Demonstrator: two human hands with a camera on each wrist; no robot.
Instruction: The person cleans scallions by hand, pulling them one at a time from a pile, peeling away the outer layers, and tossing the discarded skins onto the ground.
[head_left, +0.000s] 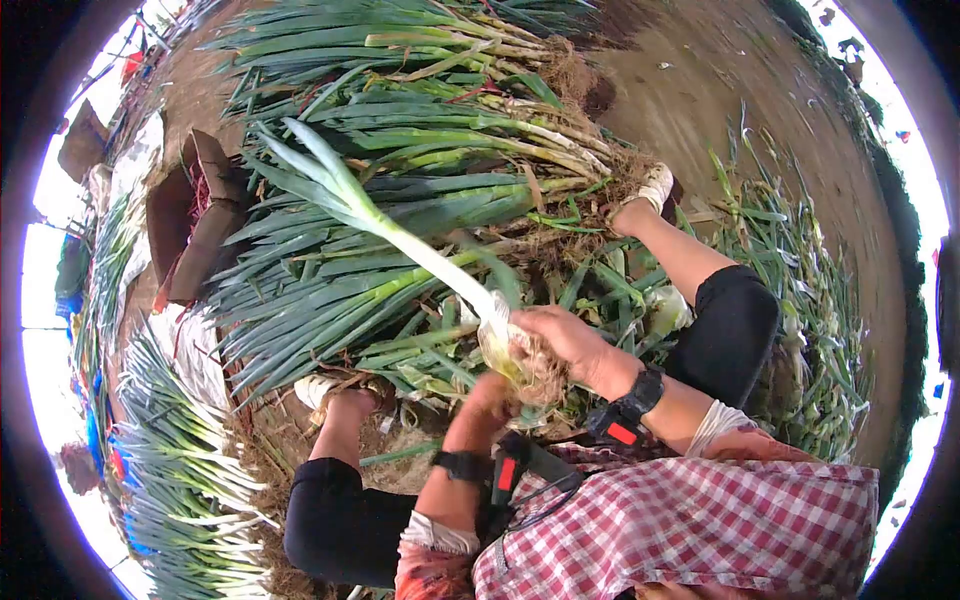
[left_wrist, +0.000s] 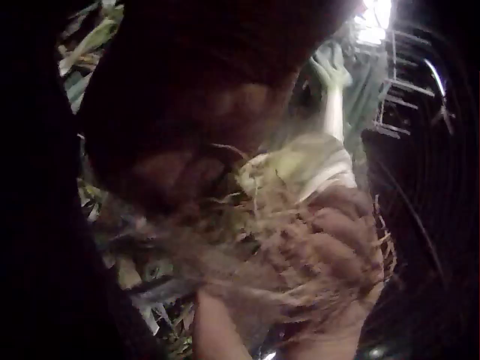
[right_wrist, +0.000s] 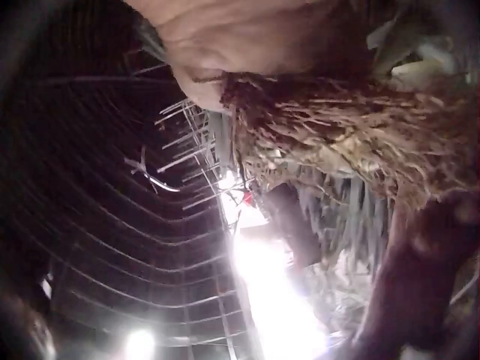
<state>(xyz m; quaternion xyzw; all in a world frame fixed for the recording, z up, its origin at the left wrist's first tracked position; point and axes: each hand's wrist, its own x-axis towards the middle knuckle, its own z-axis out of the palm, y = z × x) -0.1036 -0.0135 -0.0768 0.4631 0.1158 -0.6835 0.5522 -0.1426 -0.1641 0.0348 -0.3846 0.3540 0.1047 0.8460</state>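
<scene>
A long green onion [head_left: 430,258] slants up and left, its white stem low and its green leaves at the far end. My right hand [head_left: 568,345] grips it by the root end; in the left wrist view its curled fingers [left_wrist: 337,232] wrap the base. A shaggy mass of brown roots [right_wrist: 337,142] hangs from that grip. Just below, my left hand [head_left: 485,400] is curled close to the roots. Pale, loose outer skin [left_wrist: 300,166] runs from the stem to its fingers, which are dark and partly hidden in the left wrist view.
Piles of green onions [head_left: 400,130] lie ahead with their roots to the right. Another row [head_left: 190,480] lies at lower left. Trimmed leaves [head_left: 800,330] are heaped at right. A cardboard box [head_left: 195,215] stands at left. The person's bare feet [head_left: 640,210] frame the work.
</scene>
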